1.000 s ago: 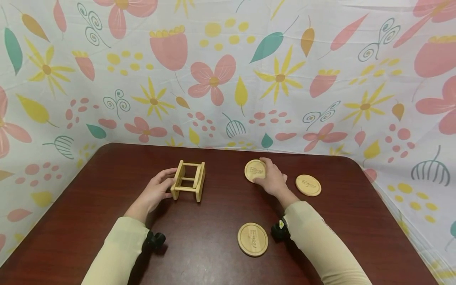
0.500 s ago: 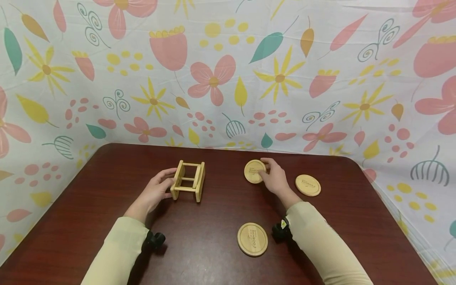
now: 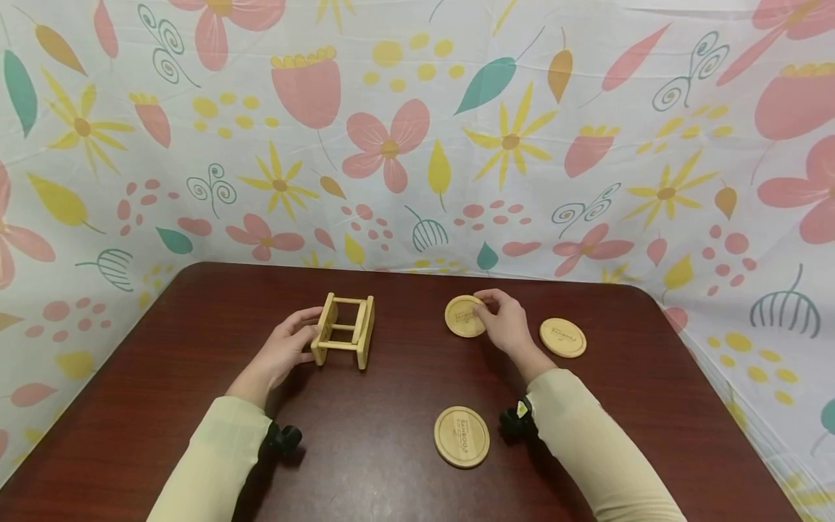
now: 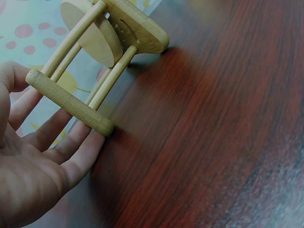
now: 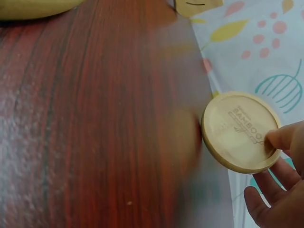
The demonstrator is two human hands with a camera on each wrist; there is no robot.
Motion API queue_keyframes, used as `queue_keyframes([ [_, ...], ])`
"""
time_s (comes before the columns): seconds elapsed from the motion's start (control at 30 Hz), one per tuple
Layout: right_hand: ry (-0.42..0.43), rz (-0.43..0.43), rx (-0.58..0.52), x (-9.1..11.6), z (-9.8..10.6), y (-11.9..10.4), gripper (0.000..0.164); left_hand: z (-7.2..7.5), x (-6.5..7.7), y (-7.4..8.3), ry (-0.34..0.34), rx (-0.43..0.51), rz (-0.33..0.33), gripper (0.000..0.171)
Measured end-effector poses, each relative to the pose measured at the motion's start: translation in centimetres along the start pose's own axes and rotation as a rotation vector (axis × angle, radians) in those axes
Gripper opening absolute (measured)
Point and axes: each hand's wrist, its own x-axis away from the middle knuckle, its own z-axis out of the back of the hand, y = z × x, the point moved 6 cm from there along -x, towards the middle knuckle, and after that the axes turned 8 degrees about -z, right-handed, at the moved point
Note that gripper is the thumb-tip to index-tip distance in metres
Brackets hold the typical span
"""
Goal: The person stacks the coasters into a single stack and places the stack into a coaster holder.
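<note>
A small wooden coaster rack [image 3: 342, 346] with two end plates joined by round rods stands at the left. My left hand [image 3: 287, 348] holds its left end plate, thumb and fingers spread along it. One round disc [image 4: 102, 42] leans inside the rack against the far end plate, seen in the left wrist view. At the back right, my right hand [image 3: 505, 324] pinches a round bamboo coaster [image 5: 240, 130] by its edge, thumb on the printed face. That coaster is tilted up, and its shadow falls on the table beside it.
Two more bamboo coasters lie flat on the dark red-brown table [image 3: 378, 449]: a near coaster [image 3: 461, 437] at front centre and another coaster [image 3: 563, 338] right of my right hand. A flower-printed cloth [image 3: 391, 145] hangs behind the table's far edge.
My right hand has shifted slightly right on its coaster, and the thumb has moved from the near rim up onto the face. My left hand and the rack have stayed put.
</note>
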Motion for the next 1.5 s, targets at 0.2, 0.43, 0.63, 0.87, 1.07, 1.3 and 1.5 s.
queue_keyframes([
  [0.2, -0.013, 0.044, 0.062, 0.1, 0.4, -0.1, 0.026, 0.1, -0.1, -0.1, 0.004, -0.010, 0.012, 0.048],
  [0.43, -0.032, 0.086, 0.073, 0.4, 0.9, -0.1, 0.026, 0.0, 0.1, 0.1, 0.001, -0.012, 0.003, 0.050],
  [0.63, -0.047, 0.094, 0.053, 0.5, 1.0, 0.0, 0.026, -0.1, 0.2, 0.2, 0.003, 0.000, 0.001, 0.050],
  [0.87, -0.118, 0.044, 0.044, 0.6, 0.6, 0.4, 0.054, -0.1, 0.2, 0.2, 0.006, 0.005, 0.001, 0.050],
  [1.07, -0.162, 0.062, 0.073, 0.8, 0.0, 0.6, 0.073, -0.1, 0.1, 0.1, 0.005, -0.004, 0.002, 0.049],
  [1.3, -0.192, 0.075, 0.087, 1.0, -0.2, 0.8, 0.077, -0.1, 0.0, 0.0, 0.011, -0.009, -0.001, 0.049],
  [1.5, -0.226, 0.067, 0.060, 1.2, -0.2, 1.0, 0.075, -0.1, 0.0, -0.1, 0.012, -0.008, 0.010, 0.048],
])
